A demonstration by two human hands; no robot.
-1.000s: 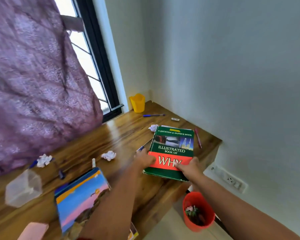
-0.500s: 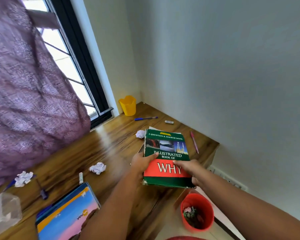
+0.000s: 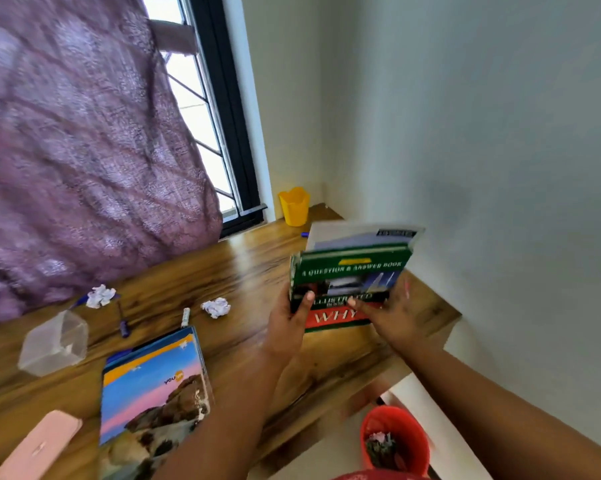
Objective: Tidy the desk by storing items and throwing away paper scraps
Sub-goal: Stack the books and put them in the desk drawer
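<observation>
Fingers (image 3: 352,302) of both hands gripped the green book (image 3: 347,271) by its lower side edges, clear of the bench (image 3: 223,271); I judged it stiff, moderately heavy, best supported under the spine.

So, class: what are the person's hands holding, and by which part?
Both hands hold the green book and a paler one behind it: left hand on its left edge, right hand at its lower right.

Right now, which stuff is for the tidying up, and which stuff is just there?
For the tidying:
- green book, lifted in the left hand and right hand
- two crumpled paper balls
- colourful book
- red bin
- yellow cup
- clear box

Just there:
- purple curtain
- window
- wall
</observation>
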